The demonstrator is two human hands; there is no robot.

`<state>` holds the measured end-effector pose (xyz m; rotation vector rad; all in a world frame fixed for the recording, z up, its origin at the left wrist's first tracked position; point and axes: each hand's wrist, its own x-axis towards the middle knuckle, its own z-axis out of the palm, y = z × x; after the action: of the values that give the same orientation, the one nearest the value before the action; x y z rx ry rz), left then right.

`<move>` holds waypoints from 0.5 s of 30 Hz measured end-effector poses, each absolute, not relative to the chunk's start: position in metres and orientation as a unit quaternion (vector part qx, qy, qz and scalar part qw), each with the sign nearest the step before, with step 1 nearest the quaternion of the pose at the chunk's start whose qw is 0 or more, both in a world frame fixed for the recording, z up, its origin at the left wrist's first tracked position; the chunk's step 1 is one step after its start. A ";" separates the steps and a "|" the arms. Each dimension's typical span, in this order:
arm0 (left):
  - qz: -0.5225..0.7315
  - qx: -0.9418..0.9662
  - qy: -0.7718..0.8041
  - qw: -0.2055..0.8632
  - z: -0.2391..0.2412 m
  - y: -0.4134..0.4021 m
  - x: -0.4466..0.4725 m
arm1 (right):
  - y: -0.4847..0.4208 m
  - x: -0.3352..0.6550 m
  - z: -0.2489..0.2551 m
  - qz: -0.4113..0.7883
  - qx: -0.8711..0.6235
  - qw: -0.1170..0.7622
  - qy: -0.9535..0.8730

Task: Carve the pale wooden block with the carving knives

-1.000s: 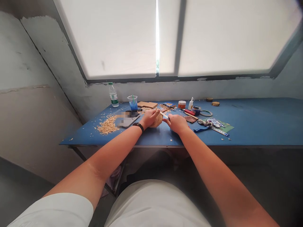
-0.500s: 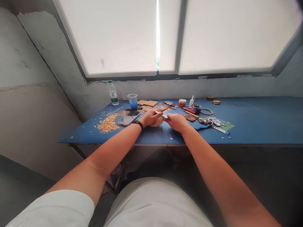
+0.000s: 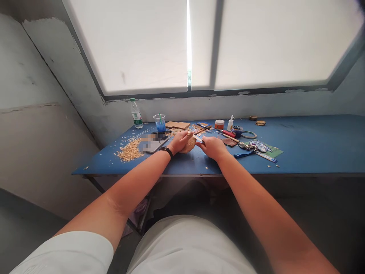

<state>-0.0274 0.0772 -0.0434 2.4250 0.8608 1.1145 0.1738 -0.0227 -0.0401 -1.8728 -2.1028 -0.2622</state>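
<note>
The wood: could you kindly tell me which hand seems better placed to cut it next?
Right, probably: the right hand holds the knife close to the wood, which the left hand grips.

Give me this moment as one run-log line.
left hand: holds wood | right hand: holds blade toward wood, contact unclear | table: shavings left of hands, ruler right, bottle back left

The table's blue surface (image 3: pixel 319 150) bears a green-capped bottle (image 3: pixel 137 117) at its far left corner, a clear cup (image 3: pixel 160 124) with blue contents just beside it. Wood shavings (image 3: pixel 129 150) lie heaped toward the left edge. Farther right along the far edge stand an orange jar (image 3: pixel 219 125) and a white squeeze bottle (image 3: pixel 230 124). Nearer the near edge, a ruler (image 3: pixel 267 157) lies beside a green sheet (image 3: pixel 276 153).
</note>
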 end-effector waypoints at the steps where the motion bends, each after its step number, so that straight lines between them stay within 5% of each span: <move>1: 0.386 0.860 0.294 0.159 -0.043 0.077 -0.028 | -0.023 0.174 -0.041 -0.093 -0.642 0.160 -0.744; 15: 0.398 0.854 0.277 0.186 -0.044 0.077 -0.027 | -0.024 0.172 -0.040 -0.094 -0.648 0.153 -0.740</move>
<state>-0.0269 0.0766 -0.0441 2.4065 0.7816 1.1224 0.1717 -0.0237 -0.0404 -1.8579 -2.1240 -0.2699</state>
